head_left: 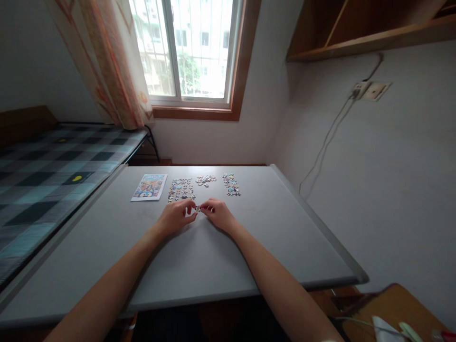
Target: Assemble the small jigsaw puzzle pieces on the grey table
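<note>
The bed (42, 180) with its checked cover runs along my left, and the grey surface (213, 266) stretches out in front of me to the wall under the window (192, 47), where a patterned curtain (107, 61) hangs at the left side. Both my forearms lie across the surface and meet near its middle. My left hand (176, 217) and right hand (218, 213) rest there almost touching, knuckles up. Beyond them, toward the window, a picture card (149, 186) lies flat on the left. To its right lie three groups of loose pieces: a square patch (181, 189), a small cluster (205, 180) and a narrow strip (231, 185). Between my hands sits one puzzle piece (197, 208), just above the surface. The fingers of both hands are closed to a pinch on it, thumb and forefinger from each side.
</note>
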`<state>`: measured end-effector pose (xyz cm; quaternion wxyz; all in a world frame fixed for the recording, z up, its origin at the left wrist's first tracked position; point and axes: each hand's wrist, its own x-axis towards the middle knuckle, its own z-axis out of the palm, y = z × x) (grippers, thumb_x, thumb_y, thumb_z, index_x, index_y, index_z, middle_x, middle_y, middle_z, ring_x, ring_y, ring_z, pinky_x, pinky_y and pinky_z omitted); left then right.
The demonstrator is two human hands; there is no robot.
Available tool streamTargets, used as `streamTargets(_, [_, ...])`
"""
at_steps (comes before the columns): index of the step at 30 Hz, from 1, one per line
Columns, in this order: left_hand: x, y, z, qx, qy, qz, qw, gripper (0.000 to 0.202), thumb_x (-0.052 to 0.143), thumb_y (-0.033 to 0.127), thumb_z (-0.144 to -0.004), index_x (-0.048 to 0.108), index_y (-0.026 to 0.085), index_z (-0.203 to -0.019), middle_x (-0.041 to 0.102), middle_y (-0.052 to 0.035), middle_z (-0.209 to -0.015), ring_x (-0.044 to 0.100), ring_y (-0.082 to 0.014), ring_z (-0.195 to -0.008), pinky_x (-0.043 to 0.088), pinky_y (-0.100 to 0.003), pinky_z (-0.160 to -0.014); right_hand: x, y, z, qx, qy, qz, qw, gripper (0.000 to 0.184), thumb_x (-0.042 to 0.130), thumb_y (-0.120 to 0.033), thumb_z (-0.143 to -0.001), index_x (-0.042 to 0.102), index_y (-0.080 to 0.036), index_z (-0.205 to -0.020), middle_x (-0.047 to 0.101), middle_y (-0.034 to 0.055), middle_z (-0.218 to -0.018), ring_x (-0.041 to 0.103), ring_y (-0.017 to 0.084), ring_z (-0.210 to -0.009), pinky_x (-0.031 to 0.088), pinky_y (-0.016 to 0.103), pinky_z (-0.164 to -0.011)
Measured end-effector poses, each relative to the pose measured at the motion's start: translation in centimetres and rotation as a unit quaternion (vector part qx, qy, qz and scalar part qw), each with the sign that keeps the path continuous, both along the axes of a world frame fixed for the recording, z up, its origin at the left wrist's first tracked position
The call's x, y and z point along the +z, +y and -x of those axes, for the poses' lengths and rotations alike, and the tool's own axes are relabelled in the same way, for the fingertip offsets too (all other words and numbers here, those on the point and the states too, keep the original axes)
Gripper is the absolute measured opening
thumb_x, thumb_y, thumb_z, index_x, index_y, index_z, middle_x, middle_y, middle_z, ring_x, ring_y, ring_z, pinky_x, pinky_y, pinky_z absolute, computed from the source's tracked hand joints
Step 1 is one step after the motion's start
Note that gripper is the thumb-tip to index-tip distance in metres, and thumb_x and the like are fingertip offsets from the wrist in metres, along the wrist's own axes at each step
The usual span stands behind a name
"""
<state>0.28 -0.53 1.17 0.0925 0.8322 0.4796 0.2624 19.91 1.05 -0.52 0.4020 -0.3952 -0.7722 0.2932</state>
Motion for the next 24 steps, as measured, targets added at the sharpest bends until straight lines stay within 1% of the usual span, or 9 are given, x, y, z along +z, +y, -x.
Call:
streamTargets(5, [-0.25, 0.13, 0.09, -0.008, -0.010, 0.006, 1.000, 0.019, 0.056, 0.038, -0.081, 0.062, 0.022, -0.090, 0.060, 0.0042, -0.067, 0.053, -0.0092, -0.056, 0.039, -0.020, -0.057, 0.03, 0.03, -0.03, -0.015, -0.010, -0.009, 1.000, 0.009, 0.063, -0.016, -0.081, 0.071, -0.017, -0.085, 0.062, 0.0013, -0.077, 0.054, 0.009, -0.064, 0.045, 0.022, -0.067])
streamTargets(9, [-0.06, 0.04, 0.07, -0.018, -0.014, 0.013, 1.000, 0.019, 0.055, 0.036, -0.082, 0.063, 0.022, -0.093, 0.060, 0.0043, -0.066, 0.053, -0.0090, -0.056, 0.039, -0.020, -0.057, 0.10, 0.01, -0.08, -0.017, -0.018, -0.014, 1.000, 0.010, 0.062, -0.016, -0.082, 0.071, -0.017, -0.085, 0.062, 0.0017, -0.078, 0.054, 0.009, -0.065, 0.045, 0.022, -0.068])
streamTargets(14, [0.07, 0.02, 0.07, -0.023, -0.008, 0.011, 1.000, 0.017, 0.053, 0.031, -0.083, 0.064, 0.022, -0.092, 0.060, 0.0041, -0.065, 0.052, -0.0091, -0.056, 0.038, -0.020, -0.057, 0.22, -0.02, -0.12, -0.019, -0.026, -0.010, 0.999, 0.010, 0.062, -0.015, -0.081, 0.071, -0.018, -0.083, 0.062, 0.0017, -0.078, 0.054, 0.009, -0.065, 0.044, 0.023, -0.068])
streamTargets(24, [-0.28, 0.23, 0.18, -0.021, 0.001, 0.016, 1.000, 0.022, 0.050, 0.034, -0.087, 0.066, 0.020, -0.089, 0.061, 0.0013, -0.065, 0.052, -0.0104, -0.057, 0.038, -0.021, -0.057, 0.15, 0.11, -0.17, -0.014, -0.036, -0.015, 0.999, 0.011, 0.062, -0.014, -0.081, 0.072, -0.017, -0.083, 0.060, 0.0010, -0.076, 0.052, 0.009, -0.065, 0.043, 0.022, -0.069])
